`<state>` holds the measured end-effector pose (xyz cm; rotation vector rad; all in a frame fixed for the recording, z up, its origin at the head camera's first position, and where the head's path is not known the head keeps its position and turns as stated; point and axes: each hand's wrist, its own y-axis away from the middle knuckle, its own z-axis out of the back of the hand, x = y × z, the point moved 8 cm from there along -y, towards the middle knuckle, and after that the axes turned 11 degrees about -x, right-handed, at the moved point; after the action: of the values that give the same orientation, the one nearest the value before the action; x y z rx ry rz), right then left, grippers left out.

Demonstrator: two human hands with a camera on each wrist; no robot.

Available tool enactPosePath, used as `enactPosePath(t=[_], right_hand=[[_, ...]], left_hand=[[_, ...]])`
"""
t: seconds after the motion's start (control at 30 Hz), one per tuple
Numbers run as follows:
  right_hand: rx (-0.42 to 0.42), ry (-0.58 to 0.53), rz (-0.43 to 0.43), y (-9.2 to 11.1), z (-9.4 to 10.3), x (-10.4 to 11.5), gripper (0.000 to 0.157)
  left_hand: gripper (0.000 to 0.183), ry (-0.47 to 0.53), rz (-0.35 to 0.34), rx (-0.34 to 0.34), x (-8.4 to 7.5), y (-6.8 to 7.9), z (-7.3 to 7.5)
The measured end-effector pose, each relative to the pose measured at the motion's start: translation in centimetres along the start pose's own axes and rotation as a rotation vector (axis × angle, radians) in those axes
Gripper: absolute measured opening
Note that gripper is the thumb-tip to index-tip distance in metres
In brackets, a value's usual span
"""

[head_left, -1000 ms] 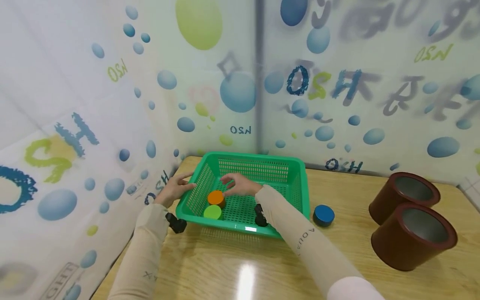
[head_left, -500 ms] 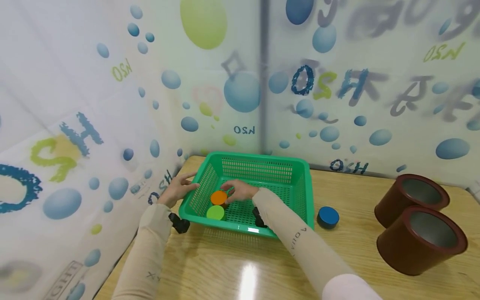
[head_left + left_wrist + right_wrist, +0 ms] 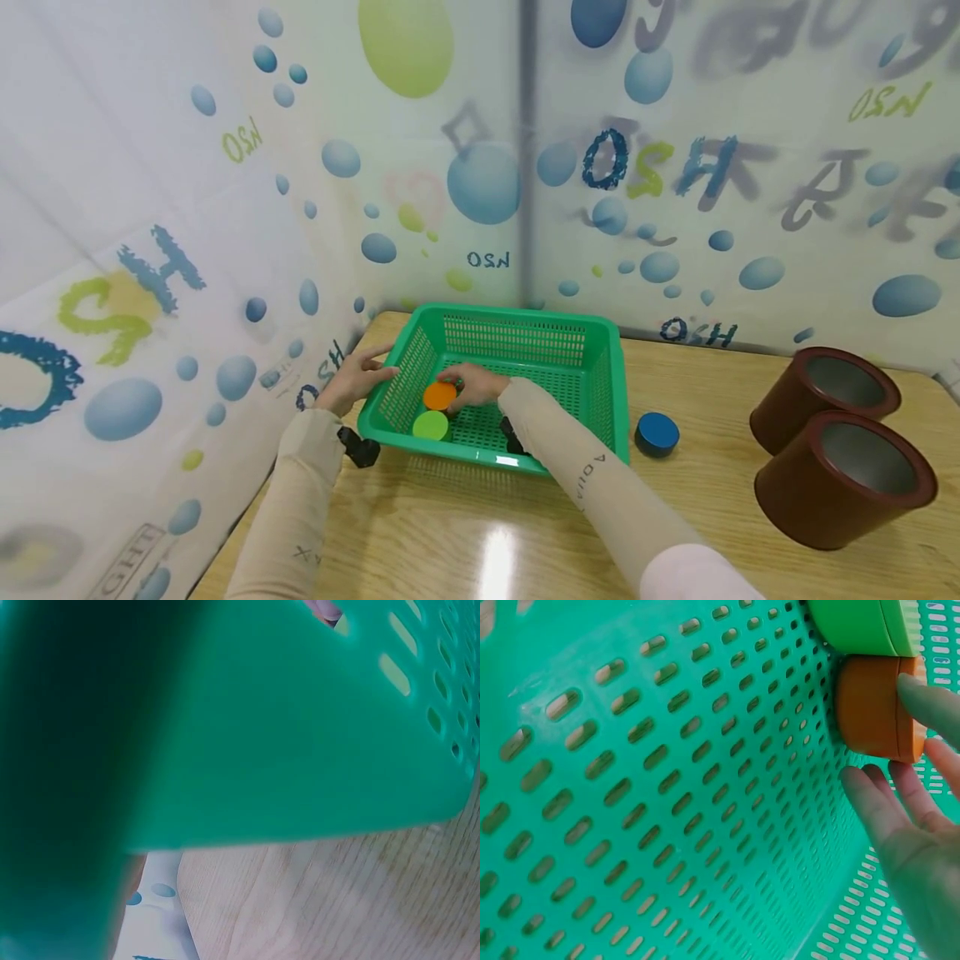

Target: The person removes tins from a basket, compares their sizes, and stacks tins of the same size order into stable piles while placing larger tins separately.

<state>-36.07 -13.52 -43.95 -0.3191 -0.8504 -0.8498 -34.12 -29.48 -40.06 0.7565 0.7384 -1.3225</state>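
My left hand (image 3: 354, 379) rests at the left rim of a green plastic basket (image 3: 517, 315), its fairly straight fingers and thumb reaching the edge. Only the basket's outside wall (image 3: 285, 750) fills the left wrist view. Inside the basket, my right hand (image 3: 476, 387) holds a round orange container (image 3: 438, 395) near the left wall. In the right wrist view, the thumb lies against the container's lid side, with fingers around the opposite edge of the orange container (image 3: 870, 709). A round lime-green container (image 3: 431, 427) sits right beside it in the basket.
A round blue container (image 3: 657, 434) stands on the wooden table (image 3: 420, 533), right of the basket. Two brown cylinders (image 3: 832, 492) with grey hollow tops stand farther right. A patterned curtain (image 3: 480, 192) borders the table behind and on the left.
My right hand has moved slightly down and left, and its fingers have closed around the orange container. The view has shifted a little. My left hand stays at the rim.
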Motion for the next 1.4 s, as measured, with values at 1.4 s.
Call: enactPosePath(t=[1.4], right_hand=[[-0.111,-0.123,0.087,3.5,8.0,3.8,0.049]], left_hand=[[0.056,-0.003,-0.001,0.014,-0.2,0.0,-0.1]])
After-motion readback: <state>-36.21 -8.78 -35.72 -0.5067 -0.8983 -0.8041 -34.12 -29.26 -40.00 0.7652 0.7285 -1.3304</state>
